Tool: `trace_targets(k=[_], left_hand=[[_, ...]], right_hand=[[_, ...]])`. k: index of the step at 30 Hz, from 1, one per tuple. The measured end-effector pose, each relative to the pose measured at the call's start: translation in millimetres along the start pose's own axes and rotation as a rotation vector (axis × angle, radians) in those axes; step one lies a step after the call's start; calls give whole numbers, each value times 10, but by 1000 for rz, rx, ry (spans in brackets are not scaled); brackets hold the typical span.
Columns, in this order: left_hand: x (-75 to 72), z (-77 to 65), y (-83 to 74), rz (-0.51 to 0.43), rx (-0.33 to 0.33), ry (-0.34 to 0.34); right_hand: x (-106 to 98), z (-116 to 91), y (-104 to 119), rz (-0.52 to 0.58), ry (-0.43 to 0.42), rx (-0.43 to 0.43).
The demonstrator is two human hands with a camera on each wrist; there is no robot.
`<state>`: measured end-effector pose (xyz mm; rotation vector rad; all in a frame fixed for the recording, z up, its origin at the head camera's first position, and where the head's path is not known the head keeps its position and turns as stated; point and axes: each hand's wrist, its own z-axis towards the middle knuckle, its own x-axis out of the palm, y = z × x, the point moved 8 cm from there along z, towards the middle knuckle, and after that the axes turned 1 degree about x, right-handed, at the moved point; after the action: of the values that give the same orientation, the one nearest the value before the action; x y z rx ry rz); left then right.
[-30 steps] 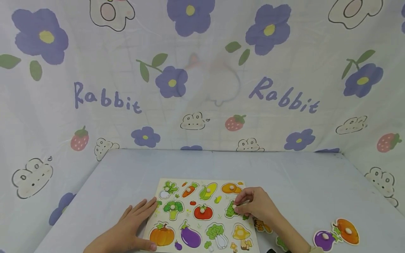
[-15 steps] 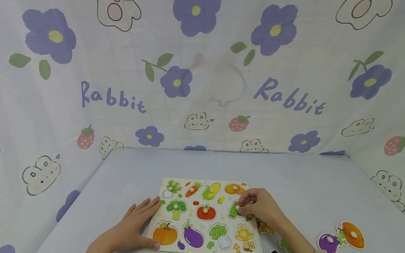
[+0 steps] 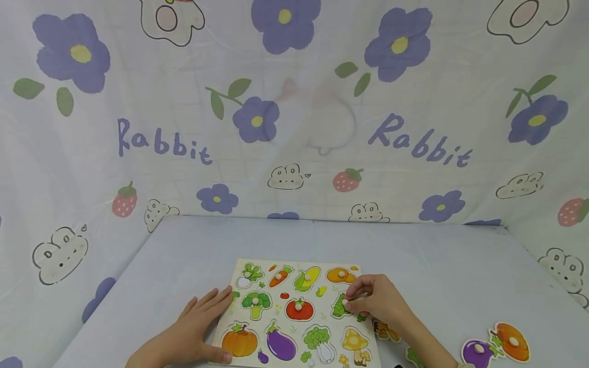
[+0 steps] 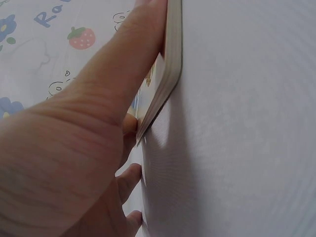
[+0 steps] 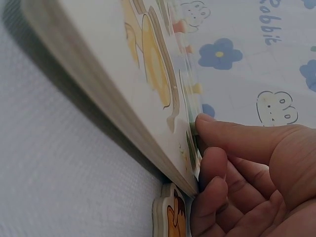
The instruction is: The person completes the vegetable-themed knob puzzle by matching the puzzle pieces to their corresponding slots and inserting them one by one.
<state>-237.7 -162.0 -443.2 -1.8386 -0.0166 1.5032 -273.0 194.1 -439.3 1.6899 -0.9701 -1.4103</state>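
Observation:
A wooden vegetable puzzle board (image 3: 294,329) lies flat on the table. My left hand (image 3: 193,327) rests at its left side, fingers stretched along the edge and thumb on the near left corner. In the left wrist view the thumb (image 4: 118,59) lies over the board's thick edge. My right hand (image 3: 377,301) pinches the small round knob of a green vegetable puzzle piece (image 3: 339,307), which sits at its cutout on the board's right side. Knobbed tomato (image 3: 300,310), broccoli (image 3: 256,306), carrot (image 3: 279,277) and corn (image 3: 307,280) pieces sit in the board.
Right of the board lie loose knobbed pieces: a purple one (image 3: 474,353) and an orange one (image 3: 513,341). Below the right wrist, a brown-orange piece (image 3: 386,331) and a green piece (image 3: 414,356) are partly hidden. A patterned curtain (image 3: 313,199) hangs behind the table.
The head view has shifted slightly, moving the whole scene right in the picture. Both hands keep their places on the board, the right still pinching the green piece's knob.

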Motion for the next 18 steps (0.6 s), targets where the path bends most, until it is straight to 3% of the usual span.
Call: trace_targets(k=[12,18], left_hand=[[64,22,2,-9,-5,22],[13,-9,-29,-8,10,7]], right_hand=[[-27,-35,-40,1,11,-1],[-193,-55,133,-123,78,-146]])
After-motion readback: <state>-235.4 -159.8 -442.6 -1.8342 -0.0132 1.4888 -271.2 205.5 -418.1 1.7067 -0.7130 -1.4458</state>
